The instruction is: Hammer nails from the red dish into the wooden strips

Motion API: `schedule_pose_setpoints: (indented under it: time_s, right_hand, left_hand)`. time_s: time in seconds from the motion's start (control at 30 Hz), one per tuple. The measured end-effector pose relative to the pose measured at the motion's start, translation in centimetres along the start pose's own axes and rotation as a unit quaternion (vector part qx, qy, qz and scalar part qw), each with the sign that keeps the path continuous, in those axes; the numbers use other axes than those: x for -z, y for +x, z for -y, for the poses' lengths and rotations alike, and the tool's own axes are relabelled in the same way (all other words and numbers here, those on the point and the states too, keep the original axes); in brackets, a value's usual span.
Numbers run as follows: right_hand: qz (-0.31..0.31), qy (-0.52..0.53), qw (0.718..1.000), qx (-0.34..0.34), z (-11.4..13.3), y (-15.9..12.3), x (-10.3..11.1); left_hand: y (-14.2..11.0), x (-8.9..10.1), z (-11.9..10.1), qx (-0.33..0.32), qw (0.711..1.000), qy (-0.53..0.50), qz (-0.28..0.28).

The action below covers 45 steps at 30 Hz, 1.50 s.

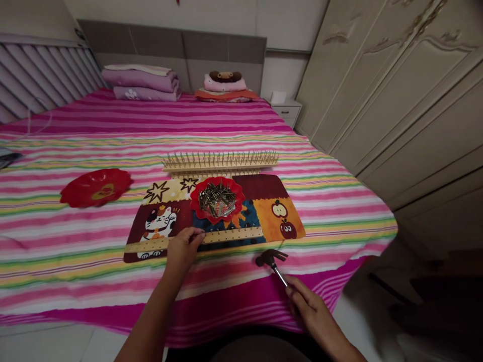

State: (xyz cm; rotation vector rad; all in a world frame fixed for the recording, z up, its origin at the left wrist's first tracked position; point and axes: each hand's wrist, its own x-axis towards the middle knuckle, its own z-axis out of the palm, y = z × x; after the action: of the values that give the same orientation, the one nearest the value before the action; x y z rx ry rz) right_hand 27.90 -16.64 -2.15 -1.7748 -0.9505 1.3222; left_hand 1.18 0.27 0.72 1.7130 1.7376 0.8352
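Note:
A narrow wooden strip [232,235] lies across the near part of a patterned mat, with a row of holes at its left and several short nails standing along its right. My left hand [184,246] rests over the middle of this strip, thumb and forefinger pinched together just above the wood; what is between the fingertips is too small to make out. My right hand [307,304] is wrapped round the handle of a claw hammer [272,258], its head held near the bed's front edge, right of the strip. Beyond the strip, a red scalloped bowl [194,201] holds many loose nails [217,198].
Behind the bowl are wooden strips [222,166] bristling with upright nails. A red plate [96,188] lies at left on the striped bedsheet [332,201]. Under the bowl spreads the mat [260,186]. Folded bedding [141,83] is at the headboard; a wardrobe [396,90] stands at right.

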Motion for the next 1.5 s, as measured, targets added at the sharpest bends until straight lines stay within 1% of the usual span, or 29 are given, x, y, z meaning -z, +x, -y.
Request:
schedule_pose_setpoints:
  time_s: [0.07,0.13,0.23,0.3,0.37,0.4,0.5,0.53,0.6,0.67,0.73,0.83,0.87,0.9,0.97,1.03,1.1,1.13,1.2,1.3,1.4,1.5]
  right_hand:
    - [0.031,-0.019,0.999,0.031,2.7,-0.5,-0.7]
    - [0.061,-0.055,0.991,0.104,5.8,-0.5,-1.6]
    - [0.08,-0.095,0.972,0.198,10.2,0.2,-3.5]
    - [0.079,-0.131,0.953,0.262,12.4,1.2,-4.9]
    - [0.081,-0.184,0.931,0.304,13.8,2.3,-6.2]
    - [0.082,-0.215,0.921,0.314,14.2,2.8,-6.7]
    - [0.087,-0.284,0.903,0.309,14.5,3.5,-7.7]
    - [0.091,-0.288,0.903,0.305,14.3,3.4,-7.6]
    - [0.102,-0.261,0.911,0.304,13.8,2.7,-7.0]
    - [0.111,-0.212,0.927,0.289,12.9,1.6,-5.8]
    - [0.112,-0.166,0.948,0.249,11.3,0.6,-4.2]
    - [0.118,-0.131,0.97,0.17,7.7,-0.2,-1.5]
    - [0.114,-0.12,0.975,0.147,6.2,-0.2,-0.7]
    - [0.098,-0.103,0.982,0.125,4.6,-0.1,-0.1]
    - [0.077,-0.053,0.993,0.069,1.4,0.3,0.7]
    - [0.053,0.014,0.998,0.026,-1.4,0.7,1.0]
    - [0.032,0.066,0.997,-0.007,-3.1,1.2,1.0]
    - [0.03,0.08,0.996,-0.022,-3.5,1.4,0.9]
    - [0.037,0.089,0.994,-0.046,-3.7,1.6,0.8]
    - [0.058,0.088,0.993,-0.058,-3.2,1.6,0.9]
    - [0.067,0.09,0.992,-0.058,-2.7,1.5,0.9]
    - [0.051,0.089,0.993,-0.058,-2.6,1.3,0.8]
  left_hand:
    - [-0.1,-0.1,0.1,-0.02,1.0,0.012,-0.005]
    - [-0.2,-0.1,0.2,-0.027,0.999,0.019,-0.007]
    - [-0.3,-0.2,0.2,-0.029,0.999,0.031,-0.011]
    - [-0.4,-0.3,0.2,-0.034,0.999,0.037,-0.014]
    - [-0.4,-0.4,0.3,-0.045,0.998,0.047,-0.017]
    - [-0.4,-0.4,0.4,-0.049,0.997,0.055,-0.019]
    - [-0.5,-0.6,0.5,-0.051,0.995,0.08,-0.026]
    - [-0.5,-0.7,0.5,-0.049,0.995,0.082,-0.026]
    - [-0.5,-0.7,0.4,-0.044,0.996,0.076,-0.021]
    - [-0.5,-0.6,0.4,-0.044,0.997,0.062,-0.014]
    - [-0.4,-0.3,0.4,-0.041,0.998,0.042,-0.001]
    - [-0.3,0.7,0.2,-0.018,1.0,-0.003,0.023]
    - [-0.2,1.1,0.0,-0.008,1.0,-0.01,0.021]
    - [0.0,1.5,-0.4,0.002,1.0,-0.009,0.012]
    - [0.8,1.9,-1.4,0.008,1.0,0.018,-0.009]
    - [2.0,1.7,-2.8,-0.015,0.998,0.062,0.0]
    - [3.7,0.8,-4.2,-0.062,0.991,0.115,0.04]
    - [4.6,0.2,-4.8,-0.082,0.983,0.15,0.063]
    - [6.3,-1.3,-5.7,-0.099,0.963,0.226,0.106]
    - [8.0,-3.1,-6.5,-0.089,0.934,0.31,0.157]
    - [8.7,-4.0,-6.8,-0.079,0.924,0.333,0.173]
    - [8.8,-3.9,-6.7,-0.086,0.923,0.328,0.18]
